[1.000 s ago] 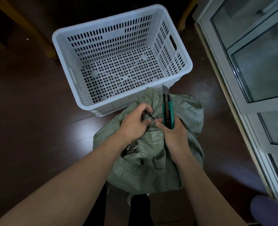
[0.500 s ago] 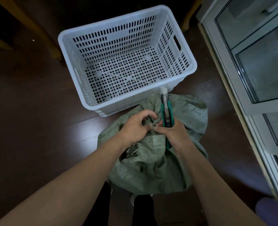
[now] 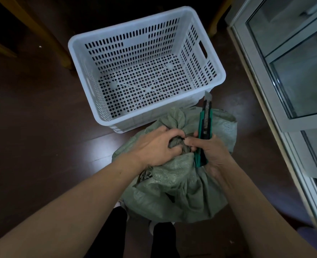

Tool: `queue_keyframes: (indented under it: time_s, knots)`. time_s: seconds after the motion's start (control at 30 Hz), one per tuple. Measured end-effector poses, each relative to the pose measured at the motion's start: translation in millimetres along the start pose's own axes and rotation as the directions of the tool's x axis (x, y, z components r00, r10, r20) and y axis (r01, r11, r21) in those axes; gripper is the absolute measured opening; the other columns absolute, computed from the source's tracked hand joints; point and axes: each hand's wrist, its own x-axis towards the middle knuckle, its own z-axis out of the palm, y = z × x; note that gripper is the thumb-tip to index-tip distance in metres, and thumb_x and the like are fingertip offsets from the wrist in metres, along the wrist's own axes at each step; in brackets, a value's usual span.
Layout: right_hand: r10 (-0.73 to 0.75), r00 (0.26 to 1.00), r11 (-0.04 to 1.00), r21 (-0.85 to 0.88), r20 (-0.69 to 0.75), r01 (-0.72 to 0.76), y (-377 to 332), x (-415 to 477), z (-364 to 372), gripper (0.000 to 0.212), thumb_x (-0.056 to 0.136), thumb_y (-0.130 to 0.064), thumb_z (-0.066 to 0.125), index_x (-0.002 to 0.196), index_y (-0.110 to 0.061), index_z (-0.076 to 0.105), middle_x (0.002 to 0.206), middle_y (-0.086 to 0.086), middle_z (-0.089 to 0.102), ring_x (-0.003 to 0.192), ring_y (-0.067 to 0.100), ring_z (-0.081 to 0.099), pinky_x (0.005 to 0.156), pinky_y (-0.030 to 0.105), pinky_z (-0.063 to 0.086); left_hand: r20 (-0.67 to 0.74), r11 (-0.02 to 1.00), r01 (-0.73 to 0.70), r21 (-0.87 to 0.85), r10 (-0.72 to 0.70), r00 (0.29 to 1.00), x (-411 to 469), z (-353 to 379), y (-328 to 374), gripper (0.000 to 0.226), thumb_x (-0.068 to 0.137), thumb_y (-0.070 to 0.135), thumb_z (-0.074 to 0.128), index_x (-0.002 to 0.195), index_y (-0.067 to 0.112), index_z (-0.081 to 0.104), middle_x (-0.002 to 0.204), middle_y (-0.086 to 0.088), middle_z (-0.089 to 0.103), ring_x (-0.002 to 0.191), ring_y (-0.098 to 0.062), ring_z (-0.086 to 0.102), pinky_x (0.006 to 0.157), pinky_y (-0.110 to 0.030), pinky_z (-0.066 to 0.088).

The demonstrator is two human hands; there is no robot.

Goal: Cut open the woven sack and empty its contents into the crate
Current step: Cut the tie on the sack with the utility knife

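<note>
left hand [image 3: 154, 146] clutches the sack [image 3: 174, 187] neck, right hand [image 3: 214, 151] grips the knife [image 3: 204, 131] beside the crate [image 3: 83, 75]

Coarse woven sack [image 3: 172, 198], glossy perforated plastic crate [image 3: 212, 58]

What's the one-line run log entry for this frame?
stage: sack uncut | left hand: gripping tied neck of sack | right hand: holds utility knife, blade out, pointing away | crate: empty
</note>
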Motion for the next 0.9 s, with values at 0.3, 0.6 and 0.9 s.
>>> queue_keyframes:
  time_s: [0.3, 0.6, 0.9]
  knots:
    - [0.058, 0.995, 0.998, -0.021, 0.082, -0.056, -8.2, 0.2, -0.5, 0.029, 0.076, 0.016, 0.062, 0.076, -0.011, 0.051, 0.054, 0.004, 0.052, 0.039, 0.008, 0.046, 0.040, 0.019, 0.042, -0.035, 0.996, -0.019, -0.086, 0.016, 0.999, -6.4, 10.6, -1.3, 0.037, 0.089, 0.041, 0.056, 0.120, 0.036, 0.037, 0.058, 0.007, 0.041, 0.049, -0.007, 0.041, 0.044, -0.027, 0.027]
    - [0.014, 0.988, 1.000, -0.021, 0.151, -0.011, -17.2, -4.7, -5.3, 0.027, 0.079, 0.017, 0.057, 0.073, -0.009, 0.052, 0.061, 0.008, 0.053, 0.037, 0.006, 0.045, 0.040, 0.018, 0.042, -0.192, 0.988, -0.066, -0.138, 0.039, 0.981, -4.1, 24.8, -1.8, 0.037, 0.088, 0.037, 0.059, 0.122, 0.031, 0.045, 0.070, 0.000, 0.058, 0.055, -0.014, 0.045, 0.053, -0.025, 0.033]
    - [-0.014, 0.989, 0.981, -0.190, 0.145, 0.042, -31.2, -0.2, -9.2, 0.019, 0.081, 0.006, 0.064, 0.077, -0.010, 0.055, 0.049, 0.000, 0.054, 0.042, 0.008, 0.049, 0.050, 0.021, 0.045, -0.256, 0.943, 0.002, -0.332, -0.092, 0.962, -0.3, 27.8, 16.0, 0.031, 0.088, 0.029, 0.062, 0.114, 0.020, 0.048, 0.059, 0.008, 0.049, 0.045, 0.003, 0.049, 0.043, -0.012, 0.033]
